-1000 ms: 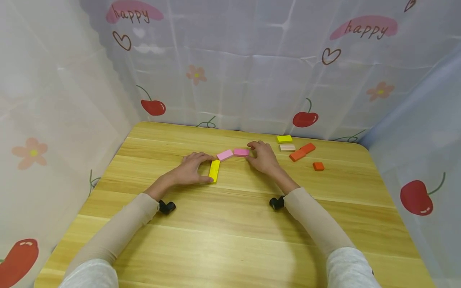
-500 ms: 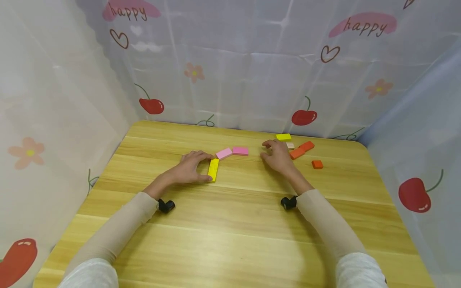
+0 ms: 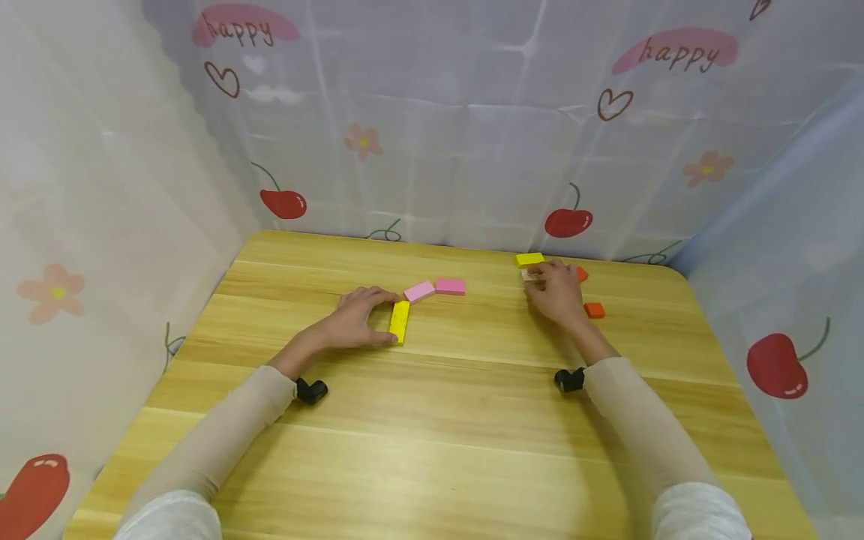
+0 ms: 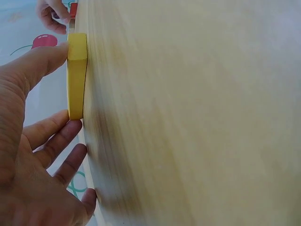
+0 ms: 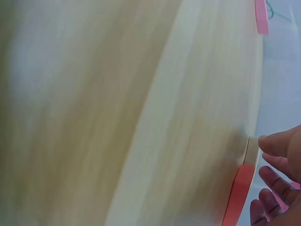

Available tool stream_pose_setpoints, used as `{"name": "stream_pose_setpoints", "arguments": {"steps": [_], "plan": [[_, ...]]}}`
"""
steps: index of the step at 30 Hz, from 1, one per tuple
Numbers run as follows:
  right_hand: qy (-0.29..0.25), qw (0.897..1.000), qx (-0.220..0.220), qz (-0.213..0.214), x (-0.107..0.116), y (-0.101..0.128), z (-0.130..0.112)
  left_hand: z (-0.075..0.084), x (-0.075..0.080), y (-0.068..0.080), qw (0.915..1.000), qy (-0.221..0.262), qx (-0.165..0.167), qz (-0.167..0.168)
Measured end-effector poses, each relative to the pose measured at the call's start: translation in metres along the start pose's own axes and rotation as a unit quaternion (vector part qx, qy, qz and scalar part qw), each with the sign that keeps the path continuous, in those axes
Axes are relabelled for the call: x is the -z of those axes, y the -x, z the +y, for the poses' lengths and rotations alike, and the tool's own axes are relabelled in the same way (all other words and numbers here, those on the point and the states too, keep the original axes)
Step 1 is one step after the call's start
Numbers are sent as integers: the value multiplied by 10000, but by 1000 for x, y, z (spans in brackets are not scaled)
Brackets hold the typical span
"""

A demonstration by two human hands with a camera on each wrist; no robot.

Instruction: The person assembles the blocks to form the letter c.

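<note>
My left hand [image 3: 351, 319] pinches a long yellow block [image 3: 400, 323] lying on the table, thumb at its near end and index finger at its far end. In the left wrist view the yellow block [image 4: 76, 77] spans the gap from thumb to index finger. Off its far end lie a light pink block [image 3: 419, 292] and a darker pink block [image 3: 450, 287], forming a bent row. My right hand [image 3: 560, 294] reaches over a plain wooden block [image 3: 529, 275], partly covering it. In the right wrist view its thumb is right by the wooden block [image 5: 251, 149], fingers spread.
Behind the right hand, a second yellow block [image 3: 529, 259] lies near the back edge of the wooden table [image 3: 432, 405]. Orange blocks [image 3: 595, 310] lie to the right, some partly hidden by that hand. A patterned curtain [image 3: 432, 172] surrounds the table's back and sides.
My right hand has moved right, away from the darker pink block, to the plain wooden block. The left hand stays at the long yellow block.
</note>
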State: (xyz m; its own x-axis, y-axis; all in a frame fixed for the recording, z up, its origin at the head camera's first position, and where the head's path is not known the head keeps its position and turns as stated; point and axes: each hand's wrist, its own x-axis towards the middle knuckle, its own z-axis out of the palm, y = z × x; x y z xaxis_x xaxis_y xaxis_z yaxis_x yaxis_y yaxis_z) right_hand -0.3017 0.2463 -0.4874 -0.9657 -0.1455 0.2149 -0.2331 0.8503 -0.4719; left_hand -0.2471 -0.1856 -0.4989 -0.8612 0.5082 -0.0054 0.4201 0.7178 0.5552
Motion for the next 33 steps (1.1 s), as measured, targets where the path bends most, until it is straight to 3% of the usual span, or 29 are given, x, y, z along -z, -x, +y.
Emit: {"name": "stream_pose_setpoints", "arguments": {"steps": [5, 14, 33], "plan": [[16, 9998, -198, 35, 4, -1, 8, 0, 2, 1, 10000, 36, 32, 20], [100, 9981, -548, -261, 5, -5, 18, -1, 3, 2, 10000, 36, 45, 20], [395, 9965, -593, -431, -1, -11, 20, -1, 0, 0, 10000, 33, 7, -2]]}}
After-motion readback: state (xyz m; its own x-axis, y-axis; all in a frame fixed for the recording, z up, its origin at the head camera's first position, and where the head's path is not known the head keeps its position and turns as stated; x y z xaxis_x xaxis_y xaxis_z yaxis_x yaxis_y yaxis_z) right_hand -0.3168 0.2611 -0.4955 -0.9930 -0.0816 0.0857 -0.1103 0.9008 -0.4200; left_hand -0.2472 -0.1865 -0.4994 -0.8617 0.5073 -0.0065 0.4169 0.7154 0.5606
